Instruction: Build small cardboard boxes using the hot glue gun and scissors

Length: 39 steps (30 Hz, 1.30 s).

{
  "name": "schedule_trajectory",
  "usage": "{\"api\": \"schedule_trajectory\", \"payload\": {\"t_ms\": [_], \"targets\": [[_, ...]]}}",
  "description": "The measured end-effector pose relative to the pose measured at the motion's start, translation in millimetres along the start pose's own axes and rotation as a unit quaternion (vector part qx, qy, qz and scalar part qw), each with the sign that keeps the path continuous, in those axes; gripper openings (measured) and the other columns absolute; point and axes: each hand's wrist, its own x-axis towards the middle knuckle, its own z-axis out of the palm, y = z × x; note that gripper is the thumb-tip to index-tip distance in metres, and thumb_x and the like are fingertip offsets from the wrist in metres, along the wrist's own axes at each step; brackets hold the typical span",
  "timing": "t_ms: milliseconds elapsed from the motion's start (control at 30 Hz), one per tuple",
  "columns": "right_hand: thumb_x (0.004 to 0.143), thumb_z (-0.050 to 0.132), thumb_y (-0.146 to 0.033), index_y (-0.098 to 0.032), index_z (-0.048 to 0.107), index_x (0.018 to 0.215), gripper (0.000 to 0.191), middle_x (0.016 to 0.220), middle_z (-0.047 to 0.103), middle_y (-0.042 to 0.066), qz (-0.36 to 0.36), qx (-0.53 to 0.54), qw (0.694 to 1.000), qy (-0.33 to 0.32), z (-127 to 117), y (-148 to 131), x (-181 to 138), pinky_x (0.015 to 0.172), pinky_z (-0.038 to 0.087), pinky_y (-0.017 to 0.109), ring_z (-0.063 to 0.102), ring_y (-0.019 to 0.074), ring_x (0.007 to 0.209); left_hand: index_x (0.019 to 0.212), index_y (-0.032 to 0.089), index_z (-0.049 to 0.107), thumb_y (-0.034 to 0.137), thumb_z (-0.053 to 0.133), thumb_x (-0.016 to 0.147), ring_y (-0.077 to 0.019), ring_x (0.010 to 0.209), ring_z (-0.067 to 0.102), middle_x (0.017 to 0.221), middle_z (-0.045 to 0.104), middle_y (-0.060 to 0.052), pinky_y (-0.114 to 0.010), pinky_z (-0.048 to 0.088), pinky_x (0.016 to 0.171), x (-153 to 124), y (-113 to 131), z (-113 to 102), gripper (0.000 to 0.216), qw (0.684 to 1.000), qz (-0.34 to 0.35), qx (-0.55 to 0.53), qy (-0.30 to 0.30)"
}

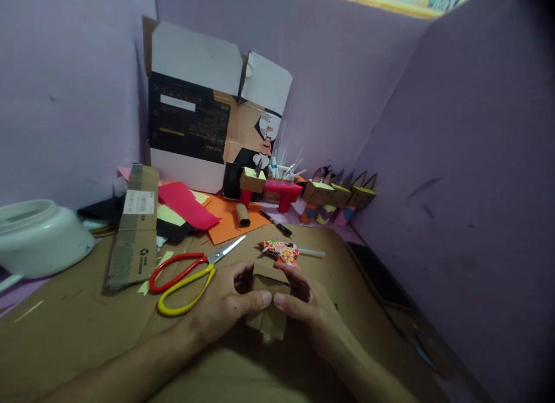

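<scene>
My left hand [223, 304] and my right hand [303, 299] both grip a small piece of brown cardboard [267, 299] low over the cardboard work surface [87, 316]. The thumbs meet on top of it and the fingers curl round its sides. Just behind the piece lies a hot glue gun with a colourful dotted cover [281, 251]. Scissors with red and yellow handles [186, 276] lie shut to the left of my left hand.
A folded cardboard strip [134, 226] and a white plastic tub [39, 235] are at the left. Coloured paper sheets [191, 209], a cardboard roll [243, 214], a black marker [276, 224], small cardboard figures [340, 198] and a flattened box [208, 114] stand at the back. Purple walls close in.
</scene>
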Motion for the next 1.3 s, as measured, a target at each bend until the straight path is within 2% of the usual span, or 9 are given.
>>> {"api": "schedule_trajectory", "payload": {"t_ms": [167, 333, 633, 767, 900, 1033, 1100, 1167, 1300], "targets": [[0.05, 0.077, -0.023, -0.017, 0.063, 0.106, 0.057, 0.104, 0.069, 0.008, 0.041, 0.045, 0.997, 0.044, 4.2, 0.6, -0.2, 0.08, 0.049, 0.038, 0.062, 0.0311, 0.102, 0.1, 0.014, 0.064, 0.025, 0.068, 0.067, -0.025, 0.089, 0.063, 0.096, 0.07, -0.006, -0.032, 0.047, 0.075, 2.5, -0.1, 3.1, 0.034, 1.0, 0.007, 0.007, 0.011], [0.057, 0.075, -0.028, -0.014, 0.063, 0.106, 0.052, 0.098, 0.071, 0.009, 0.092, 0.08, 0.992, 0.028, 4.2, 3.2, 2.9, 0.064, 0.052, 0.031, 0.068, 0.0253, 0.083, 0.069, 0.015, 0.063, 0.031, 0.066, 0.069, -0.0161, 0.061, 0.055, 0.061, 0.06, 0.002, -0.025, 0.036, 0.053, 5.3, -3.9, 3.1, 0.016, 0.995, -0.031, 0.056, 0.072], [0.067, 0.071, -0.03, -0.014, 0.068, 0.095, 0.033, 0.084, 0.072, 0.007, 0.072, 0.118, 0.99, -0.03, 6.8, 7.9, 2.8, 0.056, 0.05, 0.028, 0.067, 0.0211, 0.072, 0.088, 0.012, 0.068, 0.031, 0.064, 0.069, -0.0243, 0.078, 0.064, 0.081, 0.071, -0.006, -0.03, 0.046, 0.065, 1.0, 8.8, 6.2, 0.027, 0.994, -0.083, 0.029, 0.061], [0.062, 0.076, -0.033, -0.017, 0.064, 0.103, 0.045, 0.077, 0.069, 0.003, 0.057, 0.112, 0.992, 0.02, 12.5, 10.4, 1.4, 0.053, 0.049, 0.026, 0.065, 0.019, 0.067, 0.104, 0.018, 0.062, 0.033, 0.066, 0.072, -0.0249, 0.089, 0.063, 0.095, 0.07, -0.004, -0.031, 0.047, 0.074, -0.3, 3.3, 5.6, 0.036, 0.994, -0.079, 0.015, 0.068], [0.059, 0.079, -0.042, -0.019, 0.053, 0.116, 0.066, 0.081, 0.065, 0.001, 0.074, 0.087, 0.993, 0.018, 15.8, 11.7, -1.4, 0.054, 0.05, 0.026, 0.064, 0.0176, 0.07, 0.099, 0.017, 0.062, 0.03, 0.066, 0.069, -0.0259, 0.087, 0.064, 0.089, 0.07, -0.004, -0.032, 0.047, 0.072, -0.5, -1.9, 5.1, 0.033, 0.991, -0.084, 0.001, 0.102], [0.06, 0.073, -0.055, -0.017, 0.056, 0.116, 0.07, 0.086, 0.066, 0.005, 0.071, -0.075, 0.995, 0.005, 0.6, -0.5, 1.4, 0.059, 0.052, 0.031, 0.066, 0.0207, 0.073, 0.094, 0.015, 0.064, 0.025, 0.066, 0.062, -0.0268, 0.086, 0.064, 0.086, 0.07, -0.004, -0.034, 0.048, 0.075, -0.8, 6.8, -1.0, 0.033, 0.991, -0.072, 0.006, 0.115], [0.067, 0.064, -0.058, -0.015, 0.065, 0.102, 0.055, 0.082, 0.069, 0.007, 0.005, -0.259, 0.963, 0.07, -13.1, -10.5, 8.3, 0.062, 0.049, 0.03, 0.065, 0.0218, 0.073, 0.091, 0.017, 0.065, 0.026, 0.067, 0.06, -0.0266, 0.085, 0.064, 0.084, 0.07, -0.002, -0.033, 0.048, 0.073, -0.2, 14.1, -7.9, 0.032, 0.986, -0.081, 0.052, 0.137], [0.076, 0.051, -0.06, -0.018, 0.07, 0.086, 0.046, 0.071, 0.069, 0.007, -0.03, -0.477, 0.861, 0.177, -25.4, -18.3, 18.6, 0.06, 0.044, 0.031, 0.064, 0.0238, 0.07, 0.086, 0.018, 0.066, 0.031, 0.068, 0.059, -0.0268, 0.084, 0.064, 0.079, 0.069, -0.002, -0.031, 0.046, 0.068, 1.1, 20.4, -16.4, 0.03, 0.971, -0.102, 0.139, 0.166], [0.063, 0.066, -0.057, -0.019, 0.065, 0.061, 0.038, 0.063, 0.067, 0.01, -0.017, -0.542, 0.822, 0.173, -33.1, -16.2, 41.4, 0.057, 0.037, 0.033, 0.062, 0.0315, 0.071, 0.087, 0.017, 0.066, 0.037, 0.063, 0.06, -0.0258, 0.076, 0.064, 0.078, 0.069, -0.004, -0.029, 0.043, 0.055, 4.7, 23.3, -32.2, 0.033, 0.956, -0.154, 0.194, 0.159]]}}
